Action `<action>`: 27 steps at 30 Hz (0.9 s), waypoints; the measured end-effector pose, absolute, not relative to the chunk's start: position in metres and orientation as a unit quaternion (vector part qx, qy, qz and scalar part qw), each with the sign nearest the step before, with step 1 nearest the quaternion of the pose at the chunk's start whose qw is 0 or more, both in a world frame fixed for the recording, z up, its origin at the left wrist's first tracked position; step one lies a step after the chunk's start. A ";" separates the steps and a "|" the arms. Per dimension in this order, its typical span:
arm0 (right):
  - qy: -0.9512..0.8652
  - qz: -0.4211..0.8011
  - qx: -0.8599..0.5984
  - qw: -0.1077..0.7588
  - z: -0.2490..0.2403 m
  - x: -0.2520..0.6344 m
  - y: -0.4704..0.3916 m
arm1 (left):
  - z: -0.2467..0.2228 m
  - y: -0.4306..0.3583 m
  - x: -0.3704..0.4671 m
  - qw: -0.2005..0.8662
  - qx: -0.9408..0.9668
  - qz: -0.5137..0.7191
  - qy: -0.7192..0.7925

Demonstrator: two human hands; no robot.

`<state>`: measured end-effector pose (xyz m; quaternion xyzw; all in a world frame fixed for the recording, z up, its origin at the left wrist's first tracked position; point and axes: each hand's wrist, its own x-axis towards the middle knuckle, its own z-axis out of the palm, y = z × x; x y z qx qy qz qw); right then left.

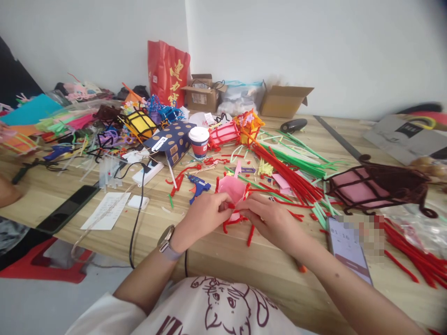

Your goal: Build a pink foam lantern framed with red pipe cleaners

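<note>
Close in front of me is a small pink lantern (231, 187) with a red pipe-cleaner frame. My left hand (209, 211) pinches its near side, a watch on that wrist. From the right, my right hand (267, 216) has its fingers closed on the same lantern's near right edge. The fingertips of both hands almost meet and cover part of the frame. Loose red pipe-cleaner ends stick out below the hands. Just beyond my left hand lies a blue glue gun (199, 187).
Red pipe cleaners (293, 177) and green ones (296, 158) lie beyond my hands. A paper cup (199, 144) stands near a dotted box (171, 139). At right are a brown-framed lantern (377, 186) and a phone (349, 246). A black cable (134, 232) hangs over the table edge. Another person's arm (7, 191) shows at left.
</note>
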<state>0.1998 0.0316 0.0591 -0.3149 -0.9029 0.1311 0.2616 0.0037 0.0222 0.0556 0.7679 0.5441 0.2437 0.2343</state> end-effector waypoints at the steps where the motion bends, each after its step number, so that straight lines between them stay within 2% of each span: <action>1: -0.905 0.129 -0.313 0.257 0.059 0.200 0.032 | 0.056 0.022 0.004 0.237 0.768 0.245 0.541; 11: -0.916 -0.018 -0.321 0.239 0.051 0.202 0.033 | 0.061 0.021 0.003 0.282 0.758 0.226 0.543; 18: -0.909 -0.024 -0.331 0.254 0.051 0.200 0.031 | 0.065 0.020 0.000 0.295 0.769 0.223 0.521; 27: -0.909 -0.020 -0.353 0.222 0.046 0.203 0.033 | 0.066 0.021 -0.002 0.316 0.769 0.227 0.507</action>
